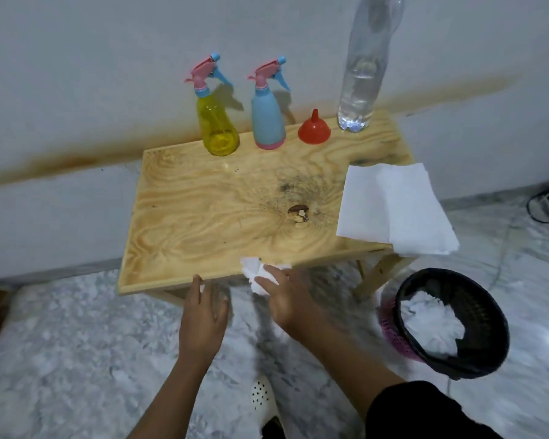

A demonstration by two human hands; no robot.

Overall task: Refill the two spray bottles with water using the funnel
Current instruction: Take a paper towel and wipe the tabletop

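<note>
Hands [203,315] low, right [286,299] gripping crumpled tissue [254,274]

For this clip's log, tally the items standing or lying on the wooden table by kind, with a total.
Spray bottles: 2, one yellow, one blue
Funnel: 1, red
Clear water bottle: 1
Flat stack of paper towels: 1
Total: 5
Not counted: the crumpled tissue in the right hand at the table's front edge.

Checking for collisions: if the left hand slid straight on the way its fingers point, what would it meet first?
Probably the near edge of the wooden table: the left hand points up and away, fingertips nearly at it. Whether they pass over or under is unclear.
</note>
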